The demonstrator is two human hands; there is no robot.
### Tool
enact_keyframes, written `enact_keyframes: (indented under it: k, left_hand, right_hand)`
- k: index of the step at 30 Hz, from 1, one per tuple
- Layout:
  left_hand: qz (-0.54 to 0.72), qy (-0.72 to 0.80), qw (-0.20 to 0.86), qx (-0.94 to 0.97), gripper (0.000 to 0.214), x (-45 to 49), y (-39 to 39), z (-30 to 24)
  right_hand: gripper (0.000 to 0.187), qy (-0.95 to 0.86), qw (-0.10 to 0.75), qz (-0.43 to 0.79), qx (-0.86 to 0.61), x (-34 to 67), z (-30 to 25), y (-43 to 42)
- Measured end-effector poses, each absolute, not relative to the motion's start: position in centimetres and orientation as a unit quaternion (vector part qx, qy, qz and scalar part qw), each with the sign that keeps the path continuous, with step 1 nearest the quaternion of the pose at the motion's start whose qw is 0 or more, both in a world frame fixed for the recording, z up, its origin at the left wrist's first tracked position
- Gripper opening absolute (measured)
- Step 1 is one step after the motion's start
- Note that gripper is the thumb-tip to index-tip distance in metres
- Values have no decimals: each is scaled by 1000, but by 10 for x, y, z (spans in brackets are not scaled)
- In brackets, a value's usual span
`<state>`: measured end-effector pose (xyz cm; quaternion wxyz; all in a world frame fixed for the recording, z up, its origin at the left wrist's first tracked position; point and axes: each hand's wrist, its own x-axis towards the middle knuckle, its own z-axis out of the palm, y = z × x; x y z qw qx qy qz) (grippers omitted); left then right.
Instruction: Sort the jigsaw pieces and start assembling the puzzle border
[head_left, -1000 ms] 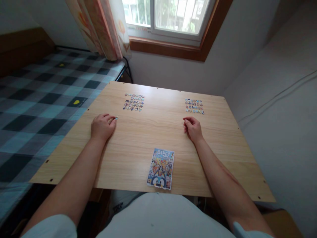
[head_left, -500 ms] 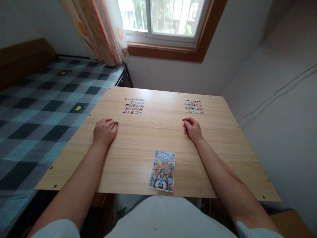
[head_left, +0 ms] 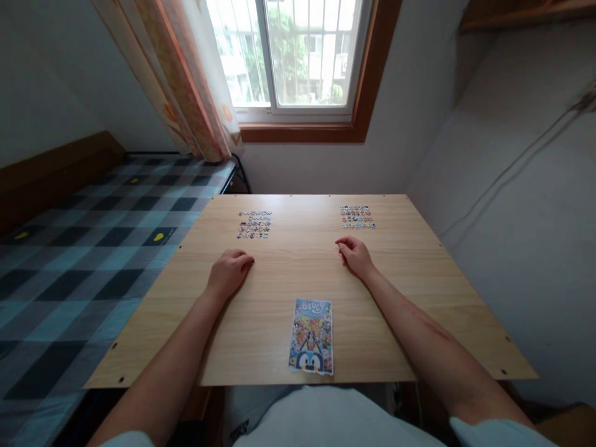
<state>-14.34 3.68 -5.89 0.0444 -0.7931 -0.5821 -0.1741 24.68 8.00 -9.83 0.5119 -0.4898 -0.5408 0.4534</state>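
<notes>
Left hand [head_left: 229, 272] is on the worktop [head_left: 298, 276], thumb and fingertips pinching a small dark piece [head_left: 252, 261]; fingers hide most of it, print not readable; right hand [head_left: 354, 256] is well apart from the left, fingers curled, thumb close to the index; can't tell if the tips meet or hold anything; left block [head_left: 261, 227] of puzzle pieces is beyond the left hand, a bit to its right, laid in rows, far row reaching farther left than the one under it; right block [head_left: 356, 219] is just beyond the right hand, also in rows; neither hand touches a block; card [head_left: 311, 338] lies flat between the hands but nearer the body, title at its far end, big cartoon face at its near end; bed [head_left: 116, 282], checked cover, left of the left hand; curtain [head_left: 186, 81] hangs beyond the left hand; window [head_left: 307, 56] is beyond both hands.
</notes>
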Motion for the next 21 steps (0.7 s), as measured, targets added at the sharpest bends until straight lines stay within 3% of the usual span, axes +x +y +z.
enact_keyframes:
  k: [7, 13, 21]
  left_hand:
    - [-162, -510, -46, -844, 28, -77, 52, -57]
    - [-228, -524, -168, -803, 22, -22, 86, -69]
    - [-274, -555, -159, -769, 21, -13, 94, -73]
  right_hand:
    - [30, -635, 435, 320, -553, 243, -98, 78]
    - [22, -665, 372, 246, -599, 231, -88, 89]
    - [22, -659, 335, 197, -644, 220, -86, 93]
